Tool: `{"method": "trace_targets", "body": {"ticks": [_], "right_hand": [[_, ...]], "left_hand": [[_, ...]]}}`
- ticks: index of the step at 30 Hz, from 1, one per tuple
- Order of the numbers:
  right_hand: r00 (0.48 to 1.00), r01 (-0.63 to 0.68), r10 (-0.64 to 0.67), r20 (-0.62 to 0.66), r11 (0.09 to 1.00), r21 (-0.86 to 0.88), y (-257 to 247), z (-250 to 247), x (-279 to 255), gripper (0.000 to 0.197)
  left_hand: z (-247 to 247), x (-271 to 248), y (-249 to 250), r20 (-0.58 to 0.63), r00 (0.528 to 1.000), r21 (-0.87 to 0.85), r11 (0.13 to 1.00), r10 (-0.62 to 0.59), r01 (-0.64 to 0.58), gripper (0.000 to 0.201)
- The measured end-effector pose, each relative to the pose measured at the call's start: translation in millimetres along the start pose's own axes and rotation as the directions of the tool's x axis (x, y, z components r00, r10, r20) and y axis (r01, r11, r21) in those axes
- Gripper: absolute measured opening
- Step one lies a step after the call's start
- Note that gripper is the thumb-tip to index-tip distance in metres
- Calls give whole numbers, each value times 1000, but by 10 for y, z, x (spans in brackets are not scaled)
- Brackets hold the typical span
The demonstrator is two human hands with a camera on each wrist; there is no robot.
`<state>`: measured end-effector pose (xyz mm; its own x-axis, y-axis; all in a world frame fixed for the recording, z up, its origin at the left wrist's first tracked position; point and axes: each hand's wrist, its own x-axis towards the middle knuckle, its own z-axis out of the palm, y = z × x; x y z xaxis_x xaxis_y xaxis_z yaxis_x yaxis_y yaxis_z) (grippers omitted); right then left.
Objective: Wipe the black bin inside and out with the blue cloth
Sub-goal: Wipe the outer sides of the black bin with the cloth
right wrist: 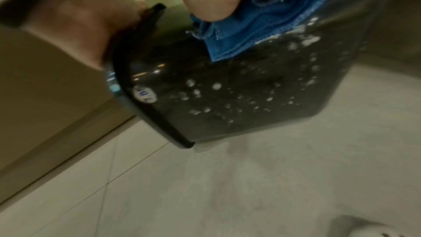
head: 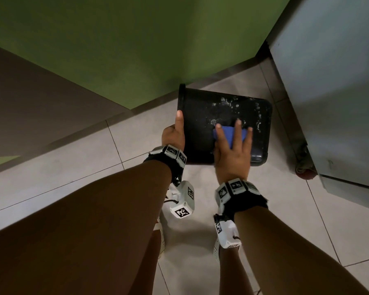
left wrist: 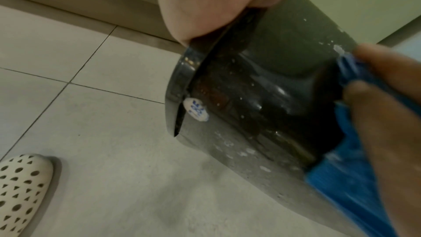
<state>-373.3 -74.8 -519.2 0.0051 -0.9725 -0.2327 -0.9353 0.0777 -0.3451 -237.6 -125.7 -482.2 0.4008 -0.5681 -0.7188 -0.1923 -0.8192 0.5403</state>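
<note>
The black bin [head: 202,116] is held on its side above the tiled floor, rim to the left and base to the right. White flecks [head: 226,103] spot its outer wall, and a small white sticker [left wrist: 197,109] sits near the rim. My left hand [head: 175,135] grips the rim, thumb lying along the outside. My right hand [head: 232,154] presses the folded blue cloth [head: 227,133] flat against the outer wall with spread, straight fingers. The cloth [right wrist: 262,33] shows under the palm in the right wrist view. The bin's inside is hidden.
A green wall [head: 126,50] stands behind the bin, with a brown panel [head: 30,103] at left. A grey cabinet [head: 328,81] on a red castor [head: 306,172] stands close at the right. My white perforated shoes [left wrist: 22,186] are on the pale floor tiles below.
</note>
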Motion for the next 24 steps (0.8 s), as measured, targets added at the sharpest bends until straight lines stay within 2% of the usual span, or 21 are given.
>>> {"method": "trace_targets", "body": {"ticks": [5,8,10,11,13,16,19,21,22,24], "right_hand": [[970,-231,237,-52,967,107,478,-146,18,52],[911,-389,405,-80,907,162,425,-121,71,51],[882,-425,450,-138,887,180,284,-64,95,48],[883,-411,440,-164,893,183,197,-30,96,47],[927,-319,339,-160,937,141,-33,35,65,50],[994,-2,4,-105,1000,25,-458,127,15,56],[969,245,-242,45,968,-60,-556,130,53,60],[945,324,-320,62,943,-71,-365,105,130,53],[946,323,-319,61,944,-73,-251,67,159,52],[976,214,-211,51,974,-79,-26,-38,235,53]], "left_hand": [[-1,14,-31,13,1000,-6,1000,-1,1,64],[-3,15,0,33,999,-18,1000,-17,18,63],[-11,18,11,42,999,-23,999,-30,31,60],[-11,16,13,48,998,-24,999,-31,33,60],[-10,-2,17,47,998,-11,1000,-28,29,60],[-13,4,33,44,998,-21,999,-33,34,62],[-15,21,32,47,998,-57,997,-47,50,62],[-15,31,18,29,999,-54,998,-26,27,60],[-19,28,14,18,1000,-35,999,-11,12,59],[-9,16,29,18,1000,9,1000,1,-1,59]]}}
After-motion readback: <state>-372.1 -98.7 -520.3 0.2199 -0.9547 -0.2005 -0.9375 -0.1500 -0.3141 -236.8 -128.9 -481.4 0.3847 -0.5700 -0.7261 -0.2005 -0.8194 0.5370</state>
